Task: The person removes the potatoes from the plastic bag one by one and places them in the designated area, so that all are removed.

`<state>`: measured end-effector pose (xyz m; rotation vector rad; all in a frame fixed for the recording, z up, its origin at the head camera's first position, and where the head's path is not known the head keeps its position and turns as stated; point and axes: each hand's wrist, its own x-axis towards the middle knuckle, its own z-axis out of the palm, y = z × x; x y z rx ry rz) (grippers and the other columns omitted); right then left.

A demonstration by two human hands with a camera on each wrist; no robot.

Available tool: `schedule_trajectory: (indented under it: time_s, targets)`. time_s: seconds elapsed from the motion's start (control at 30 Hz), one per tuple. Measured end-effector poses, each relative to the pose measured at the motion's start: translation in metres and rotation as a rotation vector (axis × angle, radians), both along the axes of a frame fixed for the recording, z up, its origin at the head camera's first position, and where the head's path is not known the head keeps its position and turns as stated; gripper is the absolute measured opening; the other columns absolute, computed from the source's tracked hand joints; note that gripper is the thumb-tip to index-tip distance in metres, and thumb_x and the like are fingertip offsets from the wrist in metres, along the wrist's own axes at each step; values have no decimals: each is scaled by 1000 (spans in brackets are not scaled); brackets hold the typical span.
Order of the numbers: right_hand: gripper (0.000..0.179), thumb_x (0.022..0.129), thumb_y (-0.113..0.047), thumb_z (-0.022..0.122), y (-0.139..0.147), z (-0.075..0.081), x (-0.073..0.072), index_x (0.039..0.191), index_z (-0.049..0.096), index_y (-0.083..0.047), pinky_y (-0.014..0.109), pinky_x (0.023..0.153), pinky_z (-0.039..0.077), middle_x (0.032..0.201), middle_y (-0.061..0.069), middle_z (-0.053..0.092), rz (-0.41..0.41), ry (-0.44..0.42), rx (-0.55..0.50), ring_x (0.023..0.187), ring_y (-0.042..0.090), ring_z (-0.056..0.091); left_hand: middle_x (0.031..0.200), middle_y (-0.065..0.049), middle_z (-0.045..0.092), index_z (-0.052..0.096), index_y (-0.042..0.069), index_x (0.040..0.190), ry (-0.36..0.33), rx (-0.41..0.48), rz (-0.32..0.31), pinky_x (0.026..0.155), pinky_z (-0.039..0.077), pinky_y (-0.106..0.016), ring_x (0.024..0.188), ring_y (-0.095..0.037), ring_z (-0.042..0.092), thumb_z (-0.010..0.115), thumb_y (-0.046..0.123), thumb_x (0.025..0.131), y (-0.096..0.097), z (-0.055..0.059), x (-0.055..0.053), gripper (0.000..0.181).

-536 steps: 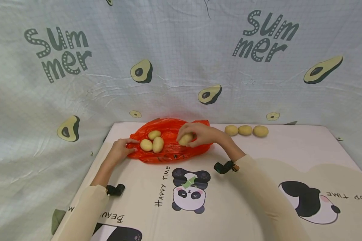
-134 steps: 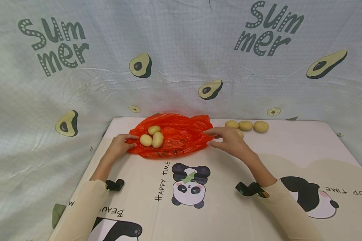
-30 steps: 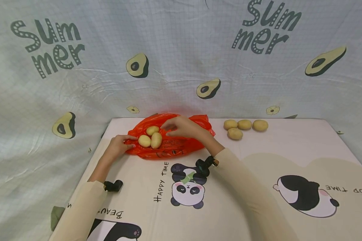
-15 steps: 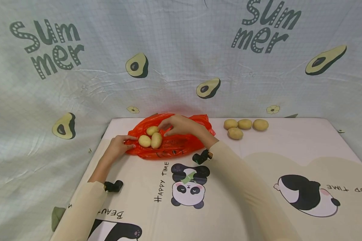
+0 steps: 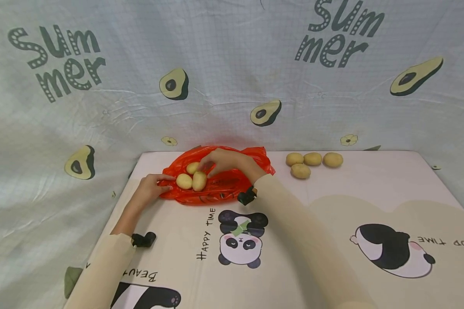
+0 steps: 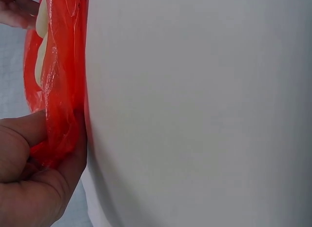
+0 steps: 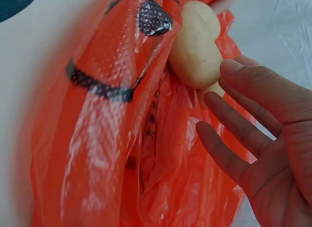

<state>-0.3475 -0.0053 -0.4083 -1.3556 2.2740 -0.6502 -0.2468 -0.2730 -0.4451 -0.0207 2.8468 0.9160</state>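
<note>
A red plastic bag (image 5: 232, 180) lies spread on the table with its mouth open, and three potatoes sit together at its left end. My left hand (image 5: 148, 189) pinches the bag's left edge between thumb and fingers; the left wrist view shows the film folded between the thumb and fingers (image 6: 73, 158). My right hand (image 5: 222, 162) reaches over the bag, fingertips right at the nearest potato (image 5: 199, 181). In the right wrist view its fingers are spread and the thumb tip overlaps that potato's edge (image 7: 197, 51). Beside it are the left potato (image 5: 184, 181) and the rear potato (image 5: 192, 168).
Outside the bag, several potatoes stand at the table's back: a row of three with the middle one (image 5: 312, 159), and one potato (image 5: 300, 171) in front. The table (image 5: 313, 240) has printed pandas. A patterned cloth (image 5: 216, 77) hangs behind its back edge.
Since 17.9 s ago, one potato has gone from the right hand to the group outside the bag. Over the last second the right hand moved left to the bagged potatoes. The left hand stayed.
</note>
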Motion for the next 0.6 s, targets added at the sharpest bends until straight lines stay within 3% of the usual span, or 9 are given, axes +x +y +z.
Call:
schedule_trajectory:
  time_s: [0.33,0.5,0.6]
  targets:
    - [38,83,-17,73,-12,-7,2,121,66,-20,27,97,44,120,-10,61,18,-18,-1,111,12,54,134,-24,49,63,7,124,-4,-5,-6,102,37,-54,123,-41,41,64,10,89,1,2,0,35]
    - [33,83,-19,73,-16,-11,5,115,68,-26,21,87,44,111,-8,58,34,49,49,101,10,49,135,-24,49,63,7,124,-8,-3,-3,102,38,-53,124,-40,41,64,11,89,2,1,0,35]
    - [30,82,-17,73,-17,-13,7,111,68,-26,19,85,44,109,-7,55,10,25,56,100,10,47,135,-24,49,62,7,124,-14,3,0,102,38,-53,124,-40,40,64,11,89,2,1,0,35]
